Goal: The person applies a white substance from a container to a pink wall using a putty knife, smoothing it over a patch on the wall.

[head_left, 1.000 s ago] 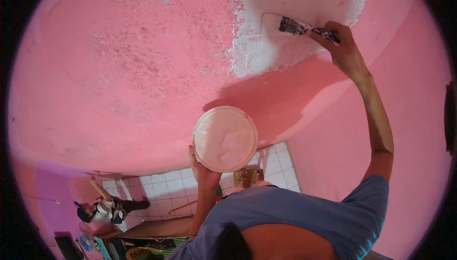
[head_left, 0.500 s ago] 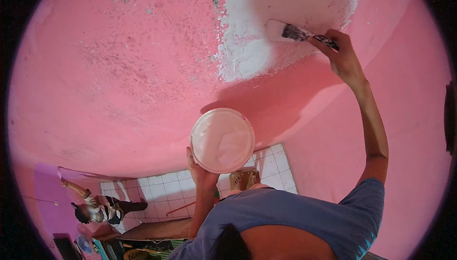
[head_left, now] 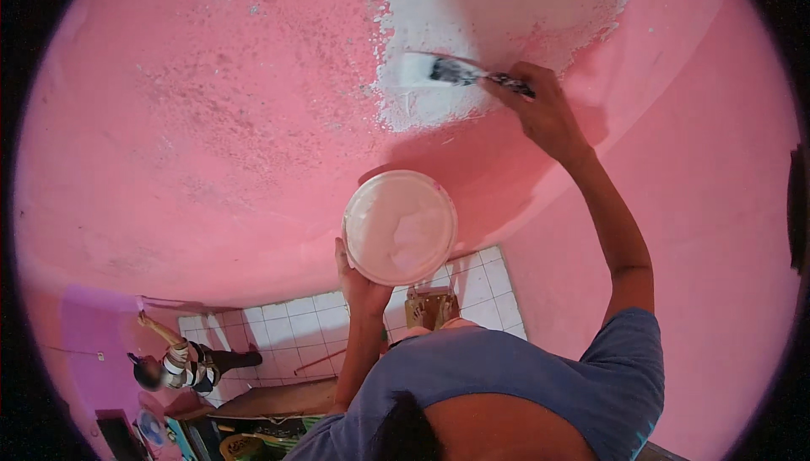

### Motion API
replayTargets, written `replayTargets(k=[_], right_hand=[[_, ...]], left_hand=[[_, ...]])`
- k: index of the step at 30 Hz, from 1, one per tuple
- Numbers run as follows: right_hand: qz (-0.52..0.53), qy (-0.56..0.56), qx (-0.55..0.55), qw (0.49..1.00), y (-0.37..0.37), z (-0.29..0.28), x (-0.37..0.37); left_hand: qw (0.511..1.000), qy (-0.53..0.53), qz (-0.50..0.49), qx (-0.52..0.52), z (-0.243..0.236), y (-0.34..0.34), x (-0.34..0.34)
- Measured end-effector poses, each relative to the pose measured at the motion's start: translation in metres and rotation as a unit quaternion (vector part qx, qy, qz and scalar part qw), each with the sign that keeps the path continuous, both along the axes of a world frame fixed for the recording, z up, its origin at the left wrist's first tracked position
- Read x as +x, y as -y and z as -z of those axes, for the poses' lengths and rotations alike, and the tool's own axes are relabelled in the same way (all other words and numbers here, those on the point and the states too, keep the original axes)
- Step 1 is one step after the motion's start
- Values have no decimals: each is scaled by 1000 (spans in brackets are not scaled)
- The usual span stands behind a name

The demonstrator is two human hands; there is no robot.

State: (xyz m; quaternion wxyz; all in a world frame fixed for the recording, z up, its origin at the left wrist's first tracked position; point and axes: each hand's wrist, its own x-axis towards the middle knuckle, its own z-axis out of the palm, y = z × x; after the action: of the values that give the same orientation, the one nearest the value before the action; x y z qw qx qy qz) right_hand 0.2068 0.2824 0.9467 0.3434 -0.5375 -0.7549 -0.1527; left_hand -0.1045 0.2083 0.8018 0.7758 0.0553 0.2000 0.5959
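Note:
My right hand (head_left: 544, 111) is closed round the handle of a putty knife (head_left: 456, 71) smeared white and black. Its wide blade lies against the pink wall (head_left: 278, 149), over the lower left part of a whitish filler patch (head_left: 418, 10). Lower down, my left hand (head_left: 364, 294) supports a round plastic lid (head_left: 347, 231) from beneath, thumb at its edge. A pale smear of putty (head_left: 384, 225) covers part of the lid's face. Most of my left fingers are hidden under the lid.
Below, my feet stand on a small wooden stool (head_left: 447, 302) on white floor tiles (head_left: 299, 322). Another person (head_left: 194, 366) reaches toward the wall at the lower left. A fan (head_left: 152, 429) and a wooden furniture top (head_left: 278, 402) are near that person.
My right hand has swept the putty knife leftward and slightly down across the patch. The lid in my left hand has shifted a little up and right. The other person's raised arm has moved.

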Motion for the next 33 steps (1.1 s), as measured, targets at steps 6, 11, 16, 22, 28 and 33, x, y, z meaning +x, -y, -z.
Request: replayTargets(k=[6,11,16,22,28,33], right_hand=[[18,-5,53,998,18,49,44],[-8,105,-2,994,13,38,0],[-45,130,59,989,-2,29,4],[73,93,35,992,15,40,70],[20,-66,49,996,21,49,59],[-3,1,0,1000,2,24,1]], left_hand=[[997,61,51,19,1,-8,11],[995,57,76,17,9,-13,20],[993,79,85,1,6,-15,27],[993,86,84,-22,5,-16,20],[995,67,79,14,4,-20,21],[996,51,73,14,2,-20,22]])
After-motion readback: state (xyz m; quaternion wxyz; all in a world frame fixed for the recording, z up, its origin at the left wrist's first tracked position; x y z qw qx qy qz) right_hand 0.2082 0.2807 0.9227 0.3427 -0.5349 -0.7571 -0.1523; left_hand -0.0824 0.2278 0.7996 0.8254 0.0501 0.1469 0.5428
